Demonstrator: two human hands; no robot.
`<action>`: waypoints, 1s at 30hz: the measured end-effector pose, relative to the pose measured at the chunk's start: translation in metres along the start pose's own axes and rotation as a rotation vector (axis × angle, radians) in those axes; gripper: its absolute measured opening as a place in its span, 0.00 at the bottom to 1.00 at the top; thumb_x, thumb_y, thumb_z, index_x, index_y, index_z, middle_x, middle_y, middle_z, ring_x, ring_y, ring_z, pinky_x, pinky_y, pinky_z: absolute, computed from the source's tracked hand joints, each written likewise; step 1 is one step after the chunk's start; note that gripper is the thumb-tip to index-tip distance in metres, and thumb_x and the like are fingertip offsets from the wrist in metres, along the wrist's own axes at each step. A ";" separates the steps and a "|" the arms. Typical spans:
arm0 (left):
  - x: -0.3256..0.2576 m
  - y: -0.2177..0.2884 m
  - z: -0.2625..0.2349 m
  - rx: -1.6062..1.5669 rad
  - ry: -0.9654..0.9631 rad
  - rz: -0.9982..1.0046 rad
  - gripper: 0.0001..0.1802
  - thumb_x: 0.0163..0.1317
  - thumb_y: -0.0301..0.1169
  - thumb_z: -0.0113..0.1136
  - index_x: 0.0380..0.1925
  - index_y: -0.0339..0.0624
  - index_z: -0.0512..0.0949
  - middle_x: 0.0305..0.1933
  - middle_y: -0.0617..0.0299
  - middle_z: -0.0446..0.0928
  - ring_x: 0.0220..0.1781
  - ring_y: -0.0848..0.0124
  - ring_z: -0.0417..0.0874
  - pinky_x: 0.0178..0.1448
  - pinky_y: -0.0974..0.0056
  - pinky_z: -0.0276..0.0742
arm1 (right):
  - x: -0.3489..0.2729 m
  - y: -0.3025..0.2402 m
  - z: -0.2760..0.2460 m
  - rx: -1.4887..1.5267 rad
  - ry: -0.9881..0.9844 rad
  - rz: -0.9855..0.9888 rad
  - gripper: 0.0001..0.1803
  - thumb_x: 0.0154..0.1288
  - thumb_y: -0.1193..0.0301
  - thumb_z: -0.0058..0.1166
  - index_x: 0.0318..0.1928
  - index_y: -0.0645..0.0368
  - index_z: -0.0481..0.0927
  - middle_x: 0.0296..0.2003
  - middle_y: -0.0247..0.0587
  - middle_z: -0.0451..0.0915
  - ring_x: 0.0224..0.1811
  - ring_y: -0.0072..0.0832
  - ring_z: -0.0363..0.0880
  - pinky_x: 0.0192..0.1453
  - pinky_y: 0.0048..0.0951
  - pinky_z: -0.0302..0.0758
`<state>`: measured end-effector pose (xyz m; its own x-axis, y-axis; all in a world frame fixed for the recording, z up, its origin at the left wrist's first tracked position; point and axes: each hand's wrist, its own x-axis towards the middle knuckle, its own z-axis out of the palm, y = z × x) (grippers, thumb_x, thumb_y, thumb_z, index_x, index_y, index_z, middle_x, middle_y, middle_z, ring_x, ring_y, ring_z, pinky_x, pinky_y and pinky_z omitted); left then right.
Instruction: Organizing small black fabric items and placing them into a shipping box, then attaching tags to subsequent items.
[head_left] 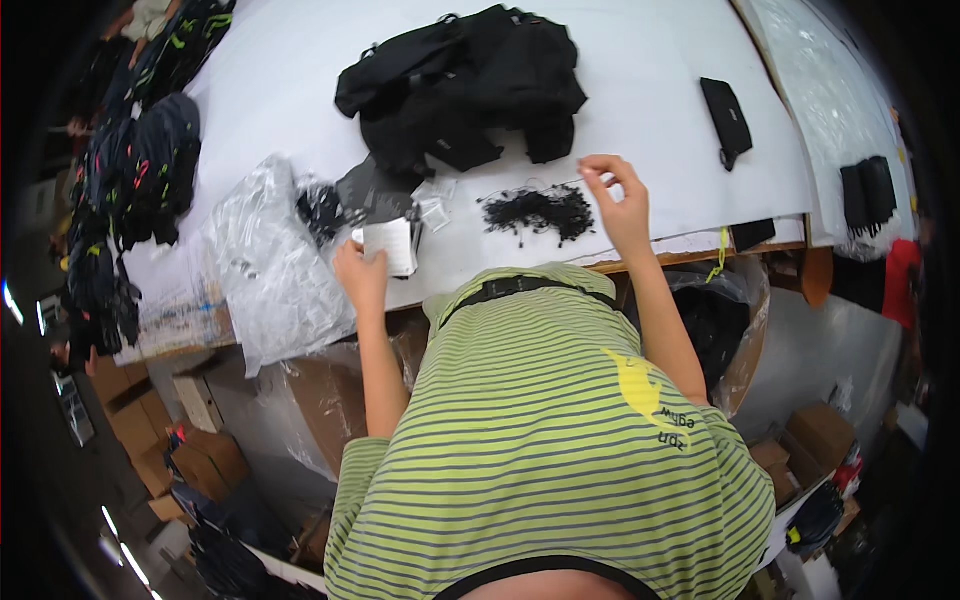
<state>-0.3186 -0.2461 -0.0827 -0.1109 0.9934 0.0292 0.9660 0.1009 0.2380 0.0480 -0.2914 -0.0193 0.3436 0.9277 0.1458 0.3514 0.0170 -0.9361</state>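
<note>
My left hand (361,274) is closed around the edge of a small stack of white printed cards (390,246), held just above the near side of the white table. To the right, a loose tangle of thin black strings (540,213) lies on the table. Over its right end my right hand (620,198) has thumb and forefinger pinched together. A fine dark string appears to run from the pinch toward the tangle. Beyond the strings lies a heap of black fabric bags (470,85). Small clear packets (433,205) rest between the cards and the strings.
A large clear plastic bag (270,260) covers the table's left front. One black pouch (726,118) lies at the right. Dark backpacks (140,170) are piled along the left edge. Below the table edge stand cardboard boxes (210,458) and a plastic-lined box (745,330).
</note>
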 end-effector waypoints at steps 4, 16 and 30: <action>0.008 -0.029 0.005 -0.586 -0.159 -0.155 0.25 0.51 0.31 0.64 0.48 0.32 0.70 0.46 0.53 0.76 0.47 0.63 0.75 0.54 0.65 0.68 | -0.014 0.094 -0.067 -0.271 0.357 0.134 0.07 0.59 0.65 0.57 0.34 0.53 0.81 0.40 0.35 0.77 0.46 0.28 0.72 0.47 0.29 0.67; -0.005 0.012 -0.014 -1.033 -0.149 -0.428 0.32 0.54 0.22 0.61 0.60 0.32 0.62 0.57 0.52 0.70 0.55 0.64 0.73 0.60 0.64 0.66 | -0.050 0.246 -0.238 -0.664 1.047 1.124 0.10 0.53 0.48 0.57 0.35 0.30 0.83 0.53 0.40 0.69 0.56 0.43 0.63 0.60 0.46 0.59; -0.025 0.028 -0.013 -1.048 -0.136 -0.535 0.31 0.55 0.24 0.60 0.60 0.32 0.62 0.57 0.52 0.70 0.56 0.62 0.73 0.59 0.63 0.67 | -0.005 0.264 -0.249 -0.875 1.070 1.178 0.04 0.61 0.61 0.53 0.32 0.42 0.77 0.42 0.47 0.67 0.46 0.41 0.64 0.52 0.39 0.60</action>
<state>-0.2916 -0.2691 -0.0645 -0.3561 0.8423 -0.4045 0.1343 0.4746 0.8699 0.3556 -0.3846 -0.1877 0.9487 -0.3113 0.0553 -0.2782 -0.9050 -0.3218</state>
